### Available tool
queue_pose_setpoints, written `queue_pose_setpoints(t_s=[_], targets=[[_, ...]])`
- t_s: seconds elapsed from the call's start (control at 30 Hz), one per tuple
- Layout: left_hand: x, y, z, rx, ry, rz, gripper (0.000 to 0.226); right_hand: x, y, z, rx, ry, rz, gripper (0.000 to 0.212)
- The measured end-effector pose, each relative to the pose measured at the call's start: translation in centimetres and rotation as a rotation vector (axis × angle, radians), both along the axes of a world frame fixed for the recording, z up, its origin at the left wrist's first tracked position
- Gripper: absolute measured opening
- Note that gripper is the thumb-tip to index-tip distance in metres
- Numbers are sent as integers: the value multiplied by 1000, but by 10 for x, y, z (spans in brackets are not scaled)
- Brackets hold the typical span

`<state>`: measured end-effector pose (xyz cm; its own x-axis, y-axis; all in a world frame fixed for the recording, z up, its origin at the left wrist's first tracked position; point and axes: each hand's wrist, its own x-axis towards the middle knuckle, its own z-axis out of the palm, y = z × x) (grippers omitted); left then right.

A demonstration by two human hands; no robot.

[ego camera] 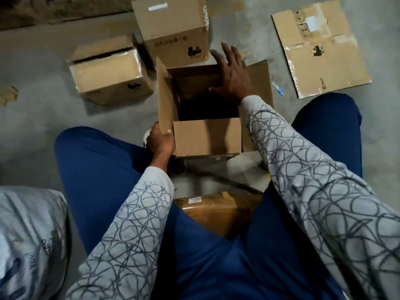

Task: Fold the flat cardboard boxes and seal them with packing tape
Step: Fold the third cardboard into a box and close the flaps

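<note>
An open cardboard box (206,137) stands on the floor between my knees, its top flaps up and its inside dark. My left hand (160,141) grips the near left corner, where the left flap meets the front flap. My right hand (231,72) reaches over the far right side with its fingers spread and straight, resting on the far flap. A flat cardboard box (320,48) with old tape strips lies on the floor at the far right. No tape roll is clearly visible.
A taped box (110,70) lies at the left and another folded box (173,27) stands behind the open one. A small blue and white tool (278,88) lies on the concrete floor to the right. A brown parcel (216,211) sits between my legs.
</note>
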<state>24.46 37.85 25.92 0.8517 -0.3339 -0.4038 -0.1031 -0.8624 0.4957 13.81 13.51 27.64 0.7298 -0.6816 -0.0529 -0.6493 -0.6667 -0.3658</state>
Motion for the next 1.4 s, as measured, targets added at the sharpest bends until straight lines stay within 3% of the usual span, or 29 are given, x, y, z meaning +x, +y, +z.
queue_pose_setpoints(t_s=[0.2, 0.3, 0.4, 0.47, 0.6, 0.7, 0.8, 0.93, 1.03, 1.1, 1.17, 1.23, 1.27, 1.4], targets=[[-3, -1, 1, 25, -59, -99, 41, -7, 21, -38, 145, 215, -42, 81], [-14, -3, -2, -45, -72, -291, 60, -19, 42, -68, 244, 337, 10, 62], [-25, -4, -7, -62, 100, -464, 88, -26, 53, -79, 267, 376, 25, 50], [-26, -6, -11, 25, 172, -589, 97, -27, 56, -79, 253, 390, 64, 51], [-28, -8, -28, 359, 141, -911, 82, -41, 70, -81, 229, 452, 106, 65], [-37, -8, -35, 455, 95, -972, 76, -63, 86, -79, 31, 392, -85, 71], [-43, -18, -33, 436, 9, -925, 65, -76, 90, -53, -88, 323, -549, 80], [-49, -31, -37, 280, -68, -801, 51, -113, 55, -23, 386, 242, -980, 73], [-59, -35, -36, 199, 34, -664, 60, -121, 48, -6, 653, -48, -815, 71], [-66, -43, -31, 195, 93, -587, 73, -100, 70, 3, 986, -272, -655, 75], [-70, -48, -29, 172, 107, -510, 74, -78, 98, -3, 1085, -104, -419, 74], [-72, -47, -34, 169, 22, -527, 69, -71, 117, -27, 886, 100, -225, 70], [-71, -44, -39, 188, -43, -571, 69, -72, 123, -40, 727, 96, -237, 66], [-76, -37, -55, 329, -221, -733, 86, -86, 105, -78, 436, -235, -620, 50]])
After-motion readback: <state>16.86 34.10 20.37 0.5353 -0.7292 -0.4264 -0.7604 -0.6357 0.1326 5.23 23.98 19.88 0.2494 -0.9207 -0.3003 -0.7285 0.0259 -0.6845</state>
